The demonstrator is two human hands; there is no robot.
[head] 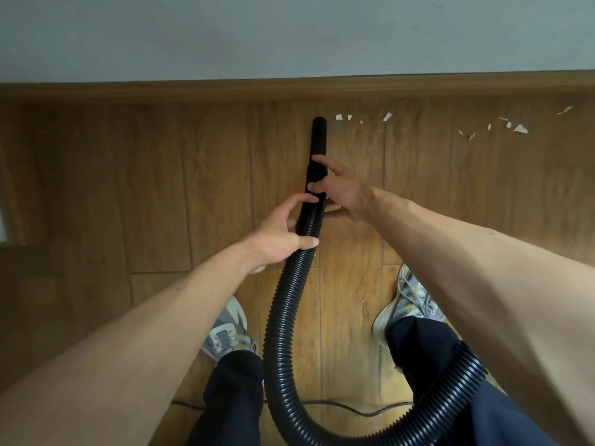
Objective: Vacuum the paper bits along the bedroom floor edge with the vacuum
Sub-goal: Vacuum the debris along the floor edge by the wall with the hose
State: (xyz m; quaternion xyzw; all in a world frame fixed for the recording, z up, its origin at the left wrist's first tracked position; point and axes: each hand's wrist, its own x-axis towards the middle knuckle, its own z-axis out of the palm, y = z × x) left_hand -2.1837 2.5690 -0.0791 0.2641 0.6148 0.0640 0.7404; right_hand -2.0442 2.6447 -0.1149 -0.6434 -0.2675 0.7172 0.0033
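A black ribbed vacuum hose [283, 317] loops up from the lower right and ends in a smooth black nozzle [318, 136] whose tip points at the wooden skirting board [193, 91]. My left hand [283, 230] grips the ribbed hose just below the nozzle joint. Higher up, my right hand [341, 188] curls its fingers round the nozzle's collar. White paper bits [343, 117] lie on the floor just right of the nozzle tip, and more paper bits [515, 127] are scattered farther right along the edge.
The wood-plank floor [145, 188] meets a pale wall [289, 33] at the skirting. My two grey sneakers [228, 333] stand either side of the hose. A thin dark power cord [354, 410] runs across the floor behind my feet.
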